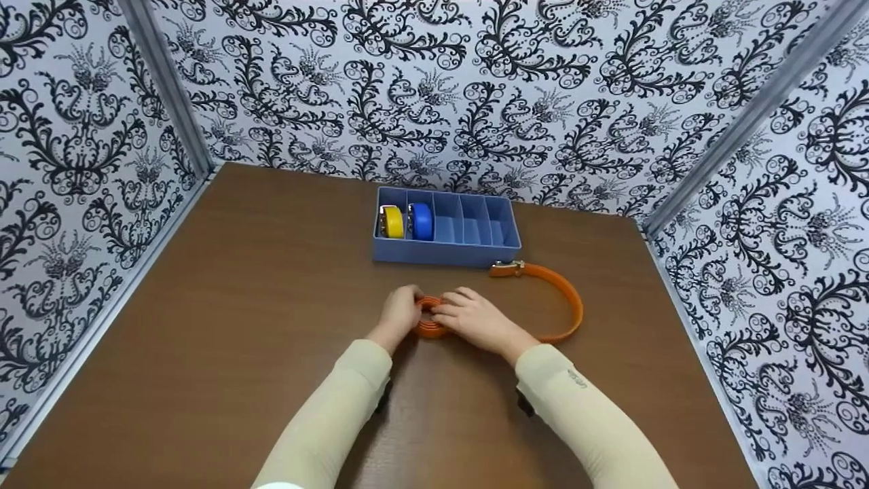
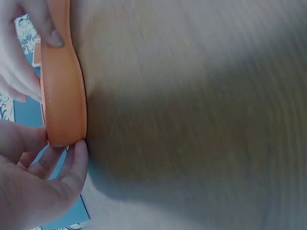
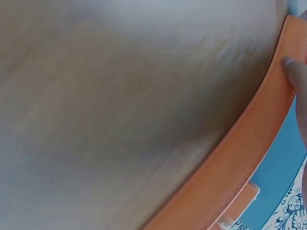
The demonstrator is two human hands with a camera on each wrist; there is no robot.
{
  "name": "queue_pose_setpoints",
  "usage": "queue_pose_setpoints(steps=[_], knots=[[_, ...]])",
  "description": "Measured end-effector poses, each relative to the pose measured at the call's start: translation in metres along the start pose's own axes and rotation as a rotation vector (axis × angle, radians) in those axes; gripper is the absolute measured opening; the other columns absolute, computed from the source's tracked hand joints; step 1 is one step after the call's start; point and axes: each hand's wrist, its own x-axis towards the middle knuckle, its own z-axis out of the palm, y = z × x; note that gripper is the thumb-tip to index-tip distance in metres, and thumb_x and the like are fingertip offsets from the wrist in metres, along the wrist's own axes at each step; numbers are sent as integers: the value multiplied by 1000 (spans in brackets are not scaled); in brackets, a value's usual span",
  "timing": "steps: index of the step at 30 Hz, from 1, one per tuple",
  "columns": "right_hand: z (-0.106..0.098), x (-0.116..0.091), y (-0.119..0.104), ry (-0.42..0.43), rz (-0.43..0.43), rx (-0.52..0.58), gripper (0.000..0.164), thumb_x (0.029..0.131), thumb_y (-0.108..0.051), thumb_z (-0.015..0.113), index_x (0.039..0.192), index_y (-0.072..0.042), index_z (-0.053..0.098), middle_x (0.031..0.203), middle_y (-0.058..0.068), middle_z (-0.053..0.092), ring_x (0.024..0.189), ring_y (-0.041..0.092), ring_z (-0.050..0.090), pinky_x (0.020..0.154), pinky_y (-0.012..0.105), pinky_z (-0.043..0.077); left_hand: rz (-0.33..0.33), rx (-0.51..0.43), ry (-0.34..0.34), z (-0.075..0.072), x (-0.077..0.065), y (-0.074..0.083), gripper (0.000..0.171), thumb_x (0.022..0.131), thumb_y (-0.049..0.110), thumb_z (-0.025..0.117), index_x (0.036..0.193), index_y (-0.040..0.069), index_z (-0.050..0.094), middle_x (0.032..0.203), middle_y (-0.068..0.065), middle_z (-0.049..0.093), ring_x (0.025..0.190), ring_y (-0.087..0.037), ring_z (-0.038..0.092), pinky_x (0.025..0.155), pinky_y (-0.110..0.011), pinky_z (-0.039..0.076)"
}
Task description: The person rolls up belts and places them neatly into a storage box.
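Observation:
An orange belt (image 1: 574,299) stands on edge on the brown table, partly wound into a coil (image 1: 430,331). Its loose end curves out to the right and ends in a metal buckle (image 1: 508,265) by the box. My left hand (image 1: 402,311) grips the coil's left side, fingers and thumb curled round it in the left wrist view. At the coil's right side, my right hand (image 1: 478,319) pinches the belt, its thumb (image 3: 295,72) pressed on the strap's outer face in the right wrist view.
A blue divided box (image 1: 441,254) stands behind the hands. A yellow rolled belt (image 1: 393,223) and a blue rolled belt (image 1: 421,222) sit in its two left compartments. Patterned walls (image 1: 434,88) enclose the table (image 1: 237,326) at the back and sides.

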Motion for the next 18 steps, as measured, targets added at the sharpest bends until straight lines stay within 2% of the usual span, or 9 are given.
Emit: queue_pose_setpoints(steps=[5,10,14,18], knots=[[1,14,1,94,-6,26,22,94,-6,58,103,-17,75,102,-4,70,102,22,55,94,38,40,17,8,-4,-2,2,-3,12,88,-3,64,98,1,71,98,-12,70,95,-32,64,84,-41,51],[3,26,-4,151,49,26,22,91,-6,61,95,-19,77,89,-7,70,88,20,53,86,35,41,0,-10,51,0,3,-5,17,90,1,66,107,0,70,104,-14,70,99,-33,64,87,-42,50],[4,33,-11,152,129,29,17,88,-6,65,91,-17,77,84,-5,71,80,20,50,80,35,42,-61,-47,102,6,1,-6,27,88,5,70,114,-3,64,108,-19,66,102,-35,62,89,-43,49],[3,38,-20,169,203,47,3,85,-13,72,86,-13,75,79,0,70,76,22,50,72,35,42,-148,-100,154,10,-1,-4,30,86,5,71,113,-3,62,106,-22,63,101,-37,61,89,-45,48]])
